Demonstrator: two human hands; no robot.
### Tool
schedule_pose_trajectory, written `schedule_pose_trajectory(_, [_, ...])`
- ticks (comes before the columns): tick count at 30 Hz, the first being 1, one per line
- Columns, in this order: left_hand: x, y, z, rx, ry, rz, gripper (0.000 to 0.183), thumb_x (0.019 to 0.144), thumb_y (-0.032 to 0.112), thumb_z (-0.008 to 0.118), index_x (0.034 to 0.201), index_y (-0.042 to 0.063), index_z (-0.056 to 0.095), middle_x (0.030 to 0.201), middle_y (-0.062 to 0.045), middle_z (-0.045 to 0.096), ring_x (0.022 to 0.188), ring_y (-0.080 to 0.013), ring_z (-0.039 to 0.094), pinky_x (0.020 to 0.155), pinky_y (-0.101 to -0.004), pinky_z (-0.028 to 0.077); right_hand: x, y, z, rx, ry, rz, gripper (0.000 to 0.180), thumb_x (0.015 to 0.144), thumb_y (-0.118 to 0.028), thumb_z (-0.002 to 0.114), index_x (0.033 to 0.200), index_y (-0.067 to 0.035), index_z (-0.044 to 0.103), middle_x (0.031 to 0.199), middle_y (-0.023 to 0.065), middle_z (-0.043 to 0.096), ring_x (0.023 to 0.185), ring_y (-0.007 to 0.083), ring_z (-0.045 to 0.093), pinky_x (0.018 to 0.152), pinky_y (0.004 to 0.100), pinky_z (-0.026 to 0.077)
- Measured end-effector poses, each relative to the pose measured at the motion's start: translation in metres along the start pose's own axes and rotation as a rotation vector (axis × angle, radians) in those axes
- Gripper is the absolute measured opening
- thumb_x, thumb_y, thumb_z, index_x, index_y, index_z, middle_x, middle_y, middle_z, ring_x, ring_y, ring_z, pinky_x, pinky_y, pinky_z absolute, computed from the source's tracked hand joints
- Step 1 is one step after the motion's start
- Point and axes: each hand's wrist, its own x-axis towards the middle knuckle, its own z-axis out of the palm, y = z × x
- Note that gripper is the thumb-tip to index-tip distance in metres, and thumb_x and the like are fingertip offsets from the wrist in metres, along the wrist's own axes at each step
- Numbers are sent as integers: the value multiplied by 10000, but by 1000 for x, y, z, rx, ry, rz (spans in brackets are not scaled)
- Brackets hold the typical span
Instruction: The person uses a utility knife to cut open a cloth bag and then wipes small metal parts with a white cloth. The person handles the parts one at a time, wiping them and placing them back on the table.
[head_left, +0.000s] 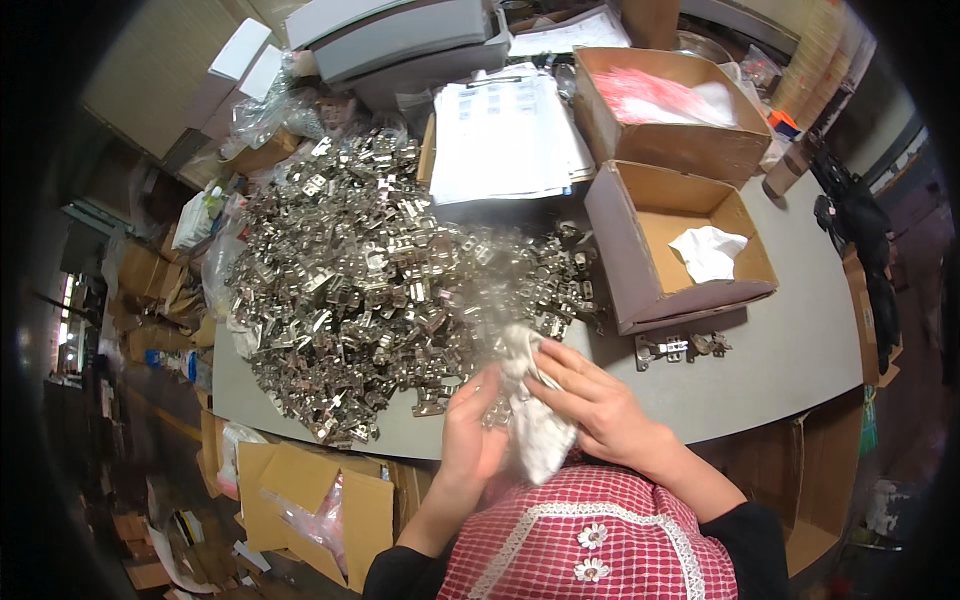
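Observation:
My right hand (607, 405) holds a crumpled white cloth (541, 435) in front of my apron, at the table's near edge. On the cloth's other side, my left hand (474, 431) is curled around a small shiny metal hinge part (495, 412), blurred and partly hidden by the fingers and cloth. Just beyond both hands spreads a big heap of metal cabinet hinges (360, 285). Several hinges at its right side look smeared by motion blur. To the right, a metal hinge (664, 349) lies by itself with a duller metal piece (712, 344) beside it.
An open cardboard box (626, 255) with a white cloth (709, 251) inside stands right of the heap. Behind it is another box (675, 146) holding pink and white material. A clipboard of papers (502, 142) lies at the back. Below the table's left edge sits an open carton (300, 510).

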Motion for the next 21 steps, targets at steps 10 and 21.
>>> schedule_pose_trajectory(10, [-1, -8, 5, -125, -112, 96, 464, 1119, 352, 350, 1437, 40, 481, 1316, -117, 607, 1199, -243, 606, 1036, -418, 496, 3, -2, -4, 576, -28, 239, 558, 964, -158, 662, 1485, -29, 511, 1421, 191, 582, 1273, 266, 599, 1062, 384, 469])
schedule_pose_trajectory(21, [-3, -59, 18, 283, -55, 131, 570, 1061, 323, 387, 1546, 26, 347, 1550, -111, 434, 1452, -254, 392, 1214, -399, 278, 3, 15, 43, 398, 229, 259, 373, 920, -47, 558, 1291, -19, 524, 1201, 141, 577, 1125, 279, 588, 981, 356, 464])
